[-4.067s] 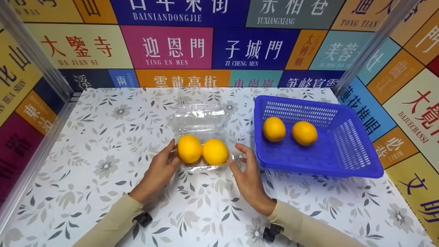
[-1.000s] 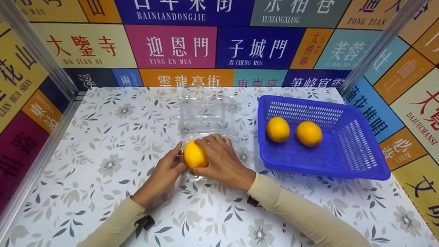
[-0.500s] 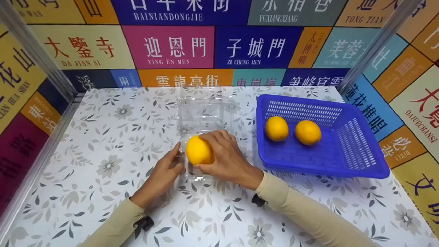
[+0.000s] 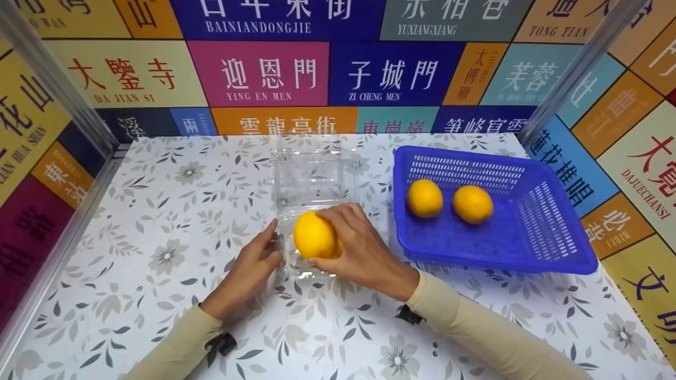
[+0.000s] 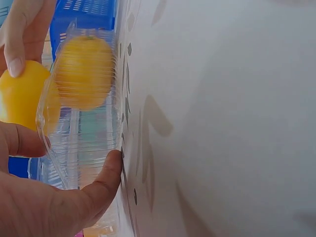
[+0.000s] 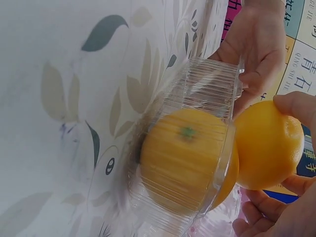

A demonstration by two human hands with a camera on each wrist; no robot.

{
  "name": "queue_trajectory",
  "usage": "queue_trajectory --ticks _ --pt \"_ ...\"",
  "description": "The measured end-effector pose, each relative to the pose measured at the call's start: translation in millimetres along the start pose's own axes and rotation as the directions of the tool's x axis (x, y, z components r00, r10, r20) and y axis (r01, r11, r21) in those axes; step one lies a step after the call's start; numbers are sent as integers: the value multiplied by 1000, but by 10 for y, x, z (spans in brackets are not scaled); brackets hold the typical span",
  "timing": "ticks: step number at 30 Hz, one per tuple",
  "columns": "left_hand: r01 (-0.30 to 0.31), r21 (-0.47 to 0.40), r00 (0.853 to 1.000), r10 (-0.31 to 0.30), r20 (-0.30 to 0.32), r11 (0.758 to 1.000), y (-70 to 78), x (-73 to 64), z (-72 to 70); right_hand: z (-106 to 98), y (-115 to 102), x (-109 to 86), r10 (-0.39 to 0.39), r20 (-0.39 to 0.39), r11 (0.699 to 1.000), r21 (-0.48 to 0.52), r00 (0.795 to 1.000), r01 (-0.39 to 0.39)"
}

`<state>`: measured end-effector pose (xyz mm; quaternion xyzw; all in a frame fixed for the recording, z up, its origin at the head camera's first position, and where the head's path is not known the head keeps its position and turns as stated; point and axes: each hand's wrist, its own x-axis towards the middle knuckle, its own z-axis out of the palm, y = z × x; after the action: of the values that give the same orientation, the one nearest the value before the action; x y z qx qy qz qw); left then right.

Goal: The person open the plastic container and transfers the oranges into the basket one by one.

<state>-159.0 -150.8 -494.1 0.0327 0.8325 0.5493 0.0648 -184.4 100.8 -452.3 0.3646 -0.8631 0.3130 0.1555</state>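
Observation:
My right hand [image 4: 364, 250] grips an orange [image 4: 315, 235] over the clear plastic clamshell box [image 4: 308, 274], above the rim in the right wrist view [image 6: 266, 148]. Inside the box sits a second orange [image 6: 180, 158], on the right side and mostly hidden by my hand in the head view. The hinged lid [image 4: 310, 174] lies folded back, away from me. My left hand [image 4: 247, 277] rests against the box's left side, fingers fairly straight, one fingertip at the rim and another low by the table in the left wrist view.
To the right stands a blue plastic basket [image 4: 496, 264] with slotted walls. Two more oranges, one [image 4: 425, 198] beside the other [image 4: 473, 204], lie in its left part. A floral cloth [image 4: 169, 322] covers the table, and printed panels [image 4: 259, 74] wall in the back and sides.
Two oranges sat side by side in the box earlier, with both hands beside it. My right hand has since taken the left one, raised it and shifted it right. The left hand stays put.

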Motion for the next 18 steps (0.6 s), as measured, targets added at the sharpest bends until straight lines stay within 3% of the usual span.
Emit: queue_trajectory --ticks 18 --pt "16 -14 1000 -16 16 1000 11 -19 -16 -209 -4 -67 20 -53 1000 23 998 -19"
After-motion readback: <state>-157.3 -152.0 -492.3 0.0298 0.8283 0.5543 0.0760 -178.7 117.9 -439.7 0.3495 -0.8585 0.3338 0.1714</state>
